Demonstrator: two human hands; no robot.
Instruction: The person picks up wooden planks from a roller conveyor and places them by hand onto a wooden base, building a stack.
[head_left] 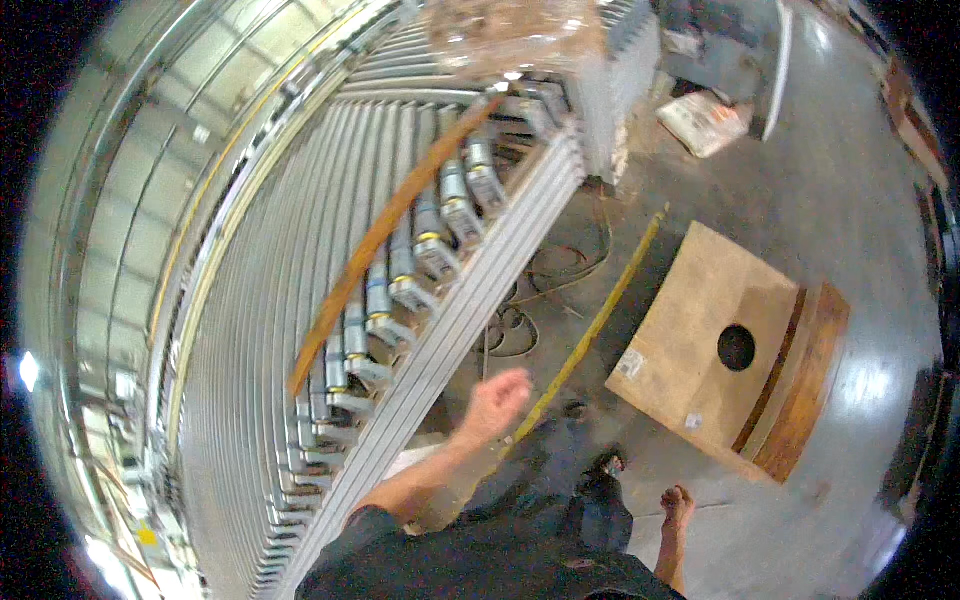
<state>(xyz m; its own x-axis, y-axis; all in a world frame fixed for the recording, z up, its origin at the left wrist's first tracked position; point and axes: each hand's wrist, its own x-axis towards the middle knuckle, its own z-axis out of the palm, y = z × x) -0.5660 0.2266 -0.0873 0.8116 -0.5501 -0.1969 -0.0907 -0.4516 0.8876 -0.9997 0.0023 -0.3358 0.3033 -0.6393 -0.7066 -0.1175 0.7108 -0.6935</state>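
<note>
My left hand [497,402] is held in the air beside the long grey metal rail [470,290] of a roller conveyor, its fingers curled in with nothing showing in them. Lower down and to the right, my right hand [677,503] hangs by my side, fingers also curled, with no held thing visible. Neither hand touches anything. Nearest to the right hand stands a tan box [680,320] with a round black hole and a brown wooden piece [812,385] along its right side. A long orange-brown strip [400,215] lies slantwise over the conveyor rollers [290,240].
A yellow line [600,320] runs along the grey floor between conveyor and box. Loose cables [515,330] lie beneath the rail. At the far end are a plastic-wrapped load [515,35] and a white bag [704,123] on the floor.
</note>
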